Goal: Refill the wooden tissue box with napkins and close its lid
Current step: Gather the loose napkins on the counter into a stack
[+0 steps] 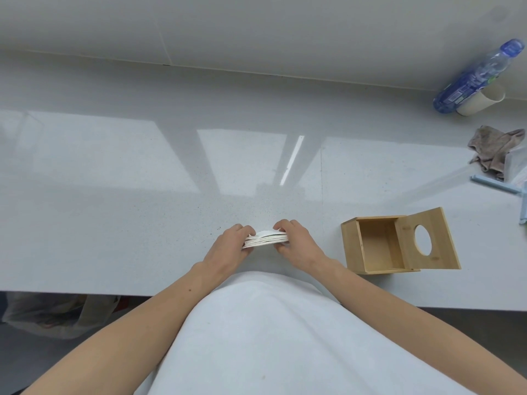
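Note:
A small stack of white napkins (266, 239) sits near the front edge of the white counter (114, 209), held between both hands. My left hand (229, 245) grips its left end with curled fingers. My right hand (296, 240) grips its right end, fingers curled over the top. To the right stands the wooden tissue box (370, 246), open and with nothing inside. Its lid (427, 240), with a round hole in it, is swung open to the right.
At the back right stand a blue water bottle (479, 75) and a white cup (482, 101). A crumpled grey cloth (493, 149) and a light blue plastic item (502, 186) lie at the right edge. A bag (48, 315) sits below the counter at left.

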